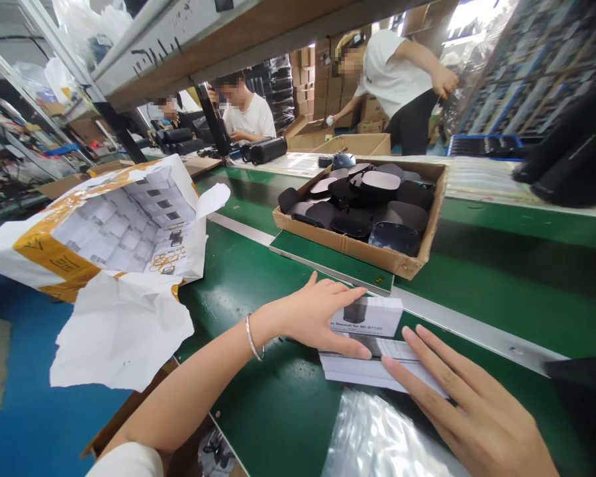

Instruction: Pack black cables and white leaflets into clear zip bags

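My left hand (318,315) pinches a small white user-manual booklet (372,317) between thumb and fingers, just above a low stack of more white booklets (357,368) on the green bench. A thin bracelet (252,338) circles that wrist. My right hand (457,404) lies flat with fingers stretched out, its fingertips pressing on the right part of the stack. A clear plastic bag (382,437) lies at the near edge under my right wrist.
A shallow cardboard tray (407,264) of several black round parts sits behind the booklets. A torn white parcel (119,225) full of small white boxes lies at left. Other people work beyond the bench (248,112). A metal strip (477,334) crosses the green surface.
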Available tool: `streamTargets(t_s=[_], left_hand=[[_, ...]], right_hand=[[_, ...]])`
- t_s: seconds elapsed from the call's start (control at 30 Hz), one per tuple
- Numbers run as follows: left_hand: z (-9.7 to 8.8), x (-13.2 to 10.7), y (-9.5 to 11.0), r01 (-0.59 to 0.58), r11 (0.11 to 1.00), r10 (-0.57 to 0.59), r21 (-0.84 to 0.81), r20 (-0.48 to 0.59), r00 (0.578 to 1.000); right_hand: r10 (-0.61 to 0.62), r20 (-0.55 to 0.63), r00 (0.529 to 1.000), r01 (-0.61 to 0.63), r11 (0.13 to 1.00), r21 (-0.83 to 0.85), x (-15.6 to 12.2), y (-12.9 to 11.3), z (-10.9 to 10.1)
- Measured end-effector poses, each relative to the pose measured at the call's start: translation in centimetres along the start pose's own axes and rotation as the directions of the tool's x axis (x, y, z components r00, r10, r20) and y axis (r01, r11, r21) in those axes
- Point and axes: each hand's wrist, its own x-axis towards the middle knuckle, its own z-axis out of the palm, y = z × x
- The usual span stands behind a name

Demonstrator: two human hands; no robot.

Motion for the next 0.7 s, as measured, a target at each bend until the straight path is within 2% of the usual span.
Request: streamTargets(t_s=[0.7], left_hand=[[0.0, 0.04, 0.04, 0.008, 1.0, -0.008, 0.005, -0.011, 1.0]], right_hand=[[0.012, -0.008, 1.0, -0.012, 1.0, 0.002, 0.27, 0.04, 0.0]])
